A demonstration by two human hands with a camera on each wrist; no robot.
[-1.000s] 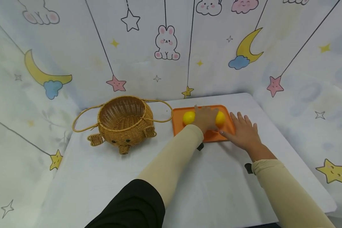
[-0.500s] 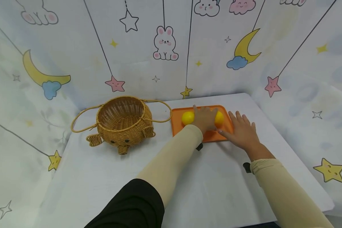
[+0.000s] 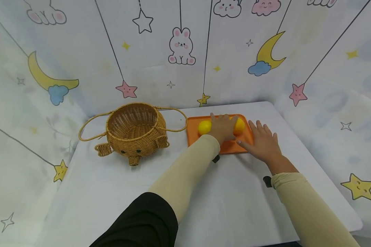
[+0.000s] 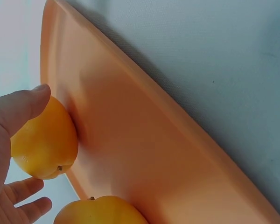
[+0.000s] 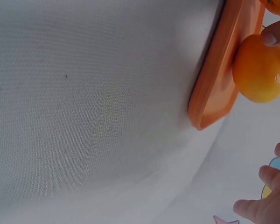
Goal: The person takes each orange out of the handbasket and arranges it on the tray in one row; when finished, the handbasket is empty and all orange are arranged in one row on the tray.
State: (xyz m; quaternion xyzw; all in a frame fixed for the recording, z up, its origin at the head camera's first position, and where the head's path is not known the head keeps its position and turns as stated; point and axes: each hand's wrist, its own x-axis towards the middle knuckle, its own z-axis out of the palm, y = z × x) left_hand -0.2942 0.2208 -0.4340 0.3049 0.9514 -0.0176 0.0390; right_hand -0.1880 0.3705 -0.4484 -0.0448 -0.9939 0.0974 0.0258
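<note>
An orange tray (image 3: 232,147) lies at the back of the white table and carries two yellow-orange fruits. My left hand (image 3: 222,127) reaches over it between the left fruit (image 3: 204,127) and the right fruit (image 3: 239,126). In the left wrist view the thumb (image 4: 18,109) lies against one fruit (image 4: 46,144), with curled fingers (image 4: 23,205) on its other side; the second fruit (image 4: 100,211) sits beside it. My right hand (image 3: 262,142) lies flat, fingers straight, on the table at the tray's right front corner. The right wrist view shows the tray's rim (image 5: 219,84) and a fruit (image 5: 259,70).
A wicker basket (image 3: 133,128) shaped like an animal, with two loop handles, stands left of the tray. The white table (image 3: 111,192) stretches toward me. Patterned cloth walls close in the back and both sides.
</note>
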